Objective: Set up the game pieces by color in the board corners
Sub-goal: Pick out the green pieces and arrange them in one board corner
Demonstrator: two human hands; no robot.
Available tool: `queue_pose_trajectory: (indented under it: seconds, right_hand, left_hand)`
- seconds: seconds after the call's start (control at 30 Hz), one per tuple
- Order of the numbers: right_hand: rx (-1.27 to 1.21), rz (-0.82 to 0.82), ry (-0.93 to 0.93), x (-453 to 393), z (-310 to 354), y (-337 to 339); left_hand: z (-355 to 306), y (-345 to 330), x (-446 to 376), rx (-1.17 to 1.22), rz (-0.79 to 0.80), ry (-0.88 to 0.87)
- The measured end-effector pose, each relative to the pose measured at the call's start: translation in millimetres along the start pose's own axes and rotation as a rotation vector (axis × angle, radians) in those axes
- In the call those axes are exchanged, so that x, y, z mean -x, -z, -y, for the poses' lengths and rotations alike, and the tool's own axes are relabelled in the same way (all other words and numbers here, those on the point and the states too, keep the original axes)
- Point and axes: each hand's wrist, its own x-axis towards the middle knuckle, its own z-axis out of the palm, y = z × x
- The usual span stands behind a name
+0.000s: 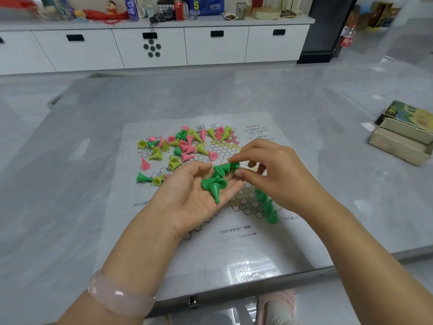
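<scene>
Now your right hand point(269, 170) pinches one dark green piece point(234, 165) above your left hand point(194, 195), whose open palm cradles several more; a few green pieces point(268, 205) already stand at the board's point(234, 254) right corner, while pink, yellow-green and green pieces point(182, 146) lie mixed near its far-left corner, unsorted

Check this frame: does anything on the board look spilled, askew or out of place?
Yes. A mixed heap of pink, yellow-green and dark green pieces lies tipped over across the board's upper left, unsorted. By contrast, a few dark green pieces stand upright near its right edge.
</scene>
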Motion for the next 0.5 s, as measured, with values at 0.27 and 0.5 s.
queue_pose_trajectory:
  seconds: [0.27,0.5]
  right_hand:
    - [-0.123,-0.087,-0.100,4.5,9.0,14.6]
    - [0.180,0.227,-0.081,35.6,2.9,18.3]
  left_hand:
    - [-0.9,0.6,-1.1,-0.079,-0.114,-0.016]
    - [-11.1,2.9,-1.1,-0.133,-0.212,-0.108]
